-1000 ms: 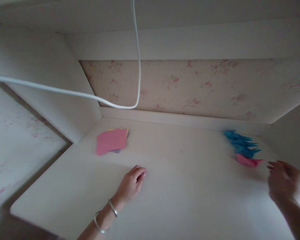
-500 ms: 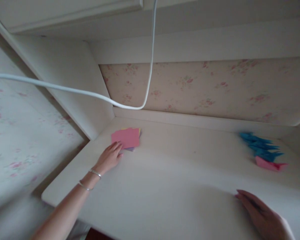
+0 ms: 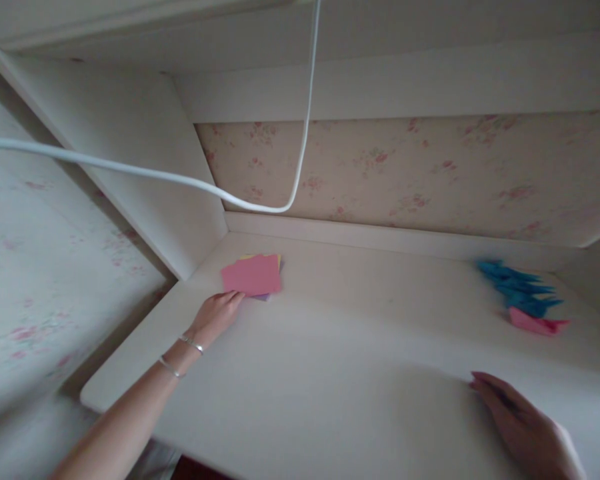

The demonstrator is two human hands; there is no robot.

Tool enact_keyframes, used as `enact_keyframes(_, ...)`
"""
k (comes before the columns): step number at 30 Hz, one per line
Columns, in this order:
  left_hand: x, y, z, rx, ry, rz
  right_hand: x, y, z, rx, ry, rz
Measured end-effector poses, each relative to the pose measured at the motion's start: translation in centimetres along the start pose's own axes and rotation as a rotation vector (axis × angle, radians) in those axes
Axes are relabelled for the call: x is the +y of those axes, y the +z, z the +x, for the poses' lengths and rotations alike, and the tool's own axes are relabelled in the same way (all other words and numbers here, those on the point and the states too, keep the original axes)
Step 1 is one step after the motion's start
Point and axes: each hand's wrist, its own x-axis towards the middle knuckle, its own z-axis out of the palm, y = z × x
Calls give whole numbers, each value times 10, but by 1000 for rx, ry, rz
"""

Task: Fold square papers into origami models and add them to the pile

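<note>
My left hand (image 3: 219, 316), with two silver bangles on its wrist, is at the near left corner of a stack of coloured paper. Its fingers close on the edge of the top pink paper (image 3: 253, 275); the thumb is hidden. Yellow and purple sheets peek out from beneath the pink one. Low on the right, my right hand (image 3: 517, 417) hovers over or rests on the desk, fingertips pressed together and nothing visible in them. Beyond it lie several blue folded paper figures (image 3: 517, 288) in a row, with a pink folded paper figure (image 3: 536, 323) at the near end.
The white desk (image 3: 340, 360) has a rounded front left corner. A white cable (image 3: 180, 179) hangs across the view in front of the desk. Cabinet panels (image 3: 130, 147) enclose the left side and top, and floral wallpaper (image 3: 380, 173) covers the back.
My left fingers have drawn back from lying on the pink paper to its near edge and closed there. My right hand has hardly moved; the view has shifted slightly.
</note>
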Motion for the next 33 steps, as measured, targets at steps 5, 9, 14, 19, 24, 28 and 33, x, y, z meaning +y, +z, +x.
enact_keyframes(5, -1, 3, 1, 57, -61, -97, -1, 0, -1, -113, 119, 36)
enact_keyframes(9, -2, -1, 3, 143, -172, -236, -8, -3, -4, -130, 150, 54)
enact_keyframes(14, 8, -22, 7, 382, -420, -437, -14, -4, -5, -106, 185, 105)
enact_keyframes(19, 71, -38, 14, 397, -530, -862, -61, 5, -16, -68, 310, 291)
enact_keyframes(24, 155, -26, 14, 11, -450, -1349, -142, 21, -34, -369, 236, 815)
enact_keyframes(28, 186, 1, 12, -193, -439, -1515, -182, 35, -37, -766, 219, 1140)
enact_keyframes(33, 182, 38, 10, -159, -513, -1517, -182, 47, -22, -758, 273, 1300)
